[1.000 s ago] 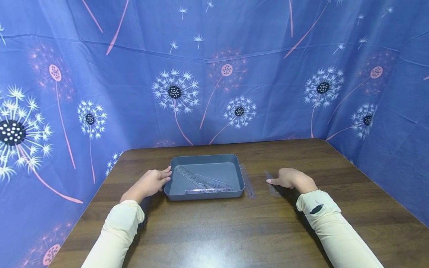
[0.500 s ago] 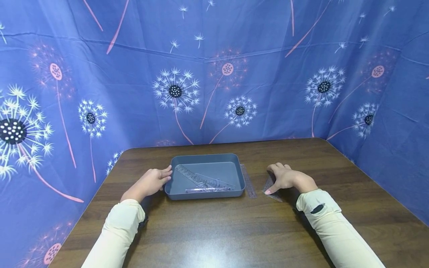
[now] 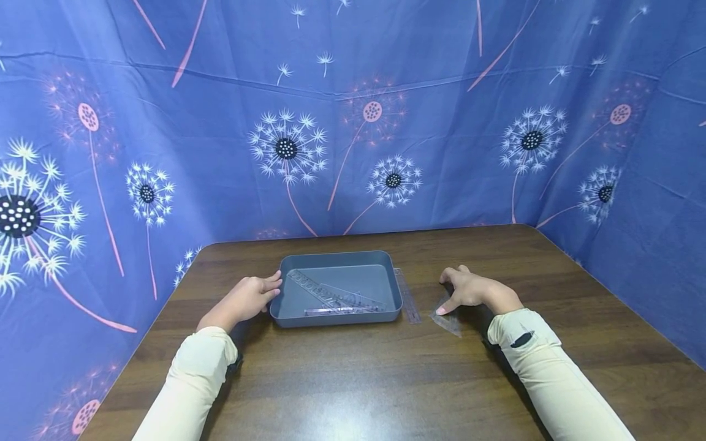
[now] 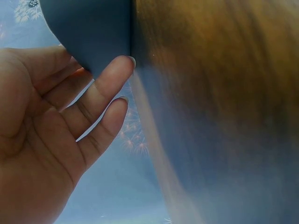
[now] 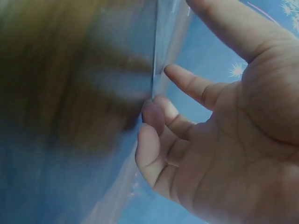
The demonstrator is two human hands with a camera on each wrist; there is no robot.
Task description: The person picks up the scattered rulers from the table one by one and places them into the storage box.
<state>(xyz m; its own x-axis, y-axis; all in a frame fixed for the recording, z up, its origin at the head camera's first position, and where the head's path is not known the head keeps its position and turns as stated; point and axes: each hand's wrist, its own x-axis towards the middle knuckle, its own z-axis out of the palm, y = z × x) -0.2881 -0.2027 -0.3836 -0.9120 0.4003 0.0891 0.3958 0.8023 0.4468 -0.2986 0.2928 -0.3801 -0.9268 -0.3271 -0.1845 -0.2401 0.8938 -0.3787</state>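
My left hand [image 3: 246, 299] holds the left end of a grey-blue tray [image 3: 342, 321]. In the left wrist view, fingers [image 4: 105, 88] rest on the tray's outer wall [image 4: 100, 32]. Clear plastic rulers [image 3: 314, 288] lie crossed inside it. Over a clear triangular set square [image 3: 448, 324] is my right hand [image 3: 467, 289], which grips it between thumb on the near side and fingers on the far side. The hand covers part of the set square. The right wrist view shows the set square's thin edge [image 5: 161, 42] between thumb and fingers, with the lower fingers curled against the table.
Just right of the tray, a clear ruler [image 3: 407, 297] lies flat on the brown wooden table [image 3: 342, 380]. A blue cloth with dandelion prints [image 3: 342, 135] hangs behind the table and along both sides.
My right hand has turned and spread thumb and fingers across the set square, which has slid slightly towards me and turned. The left hand and tray stay in place.
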